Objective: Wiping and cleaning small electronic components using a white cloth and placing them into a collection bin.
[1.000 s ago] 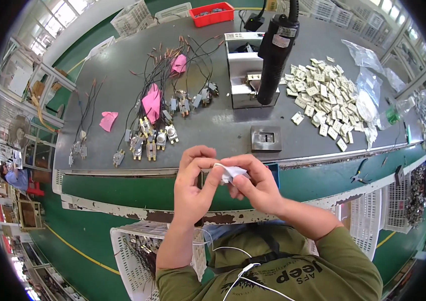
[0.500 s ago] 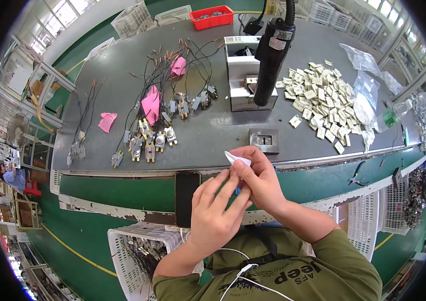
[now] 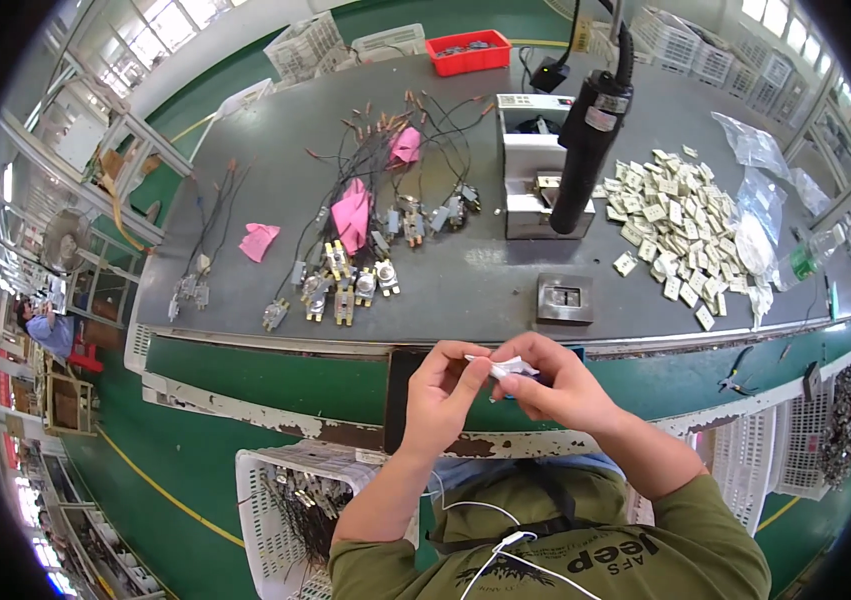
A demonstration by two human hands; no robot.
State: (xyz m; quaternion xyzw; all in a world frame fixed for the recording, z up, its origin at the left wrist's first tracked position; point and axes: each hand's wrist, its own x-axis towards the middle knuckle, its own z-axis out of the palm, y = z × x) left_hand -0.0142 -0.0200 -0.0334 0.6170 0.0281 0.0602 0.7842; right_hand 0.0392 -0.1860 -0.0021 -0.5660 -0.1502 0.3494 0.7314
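Both of my hands meet over the front edge of the workbench, pinching a small white folded piece, paper or tissue by its look (image 3: 511, 368). My left hand (image 3: 445, 398) has thumb and forefinger closed on its left end. On the other end, my right hand (image 3: 567, 388) grips it with bent fingers, and part of the piece is hidden by them. A dark phone (image 3: 397, 400) lies beside my left hand. Just beyond my right hand sits a steel block with a slotted recess (image 3: 564, 298).
A machine (image 3: 535, 150) with a black cylindrical tool (image 3: 590, 150) stands at the back middle. White ceramic-looking pieces (image 3: 680, 225) are heaped to the right. Wired parts (image 3: 345, 290) and pink scraps (image 3: 351, 215) lie left. Pliers (image 3: 735, 372) rest on the green ledge.
My left hand has turned and now pinches the white piece, its fingers no longer spread. The piece looks more crumpled. The whole view has shifted, with the bench appearing further right and lower.
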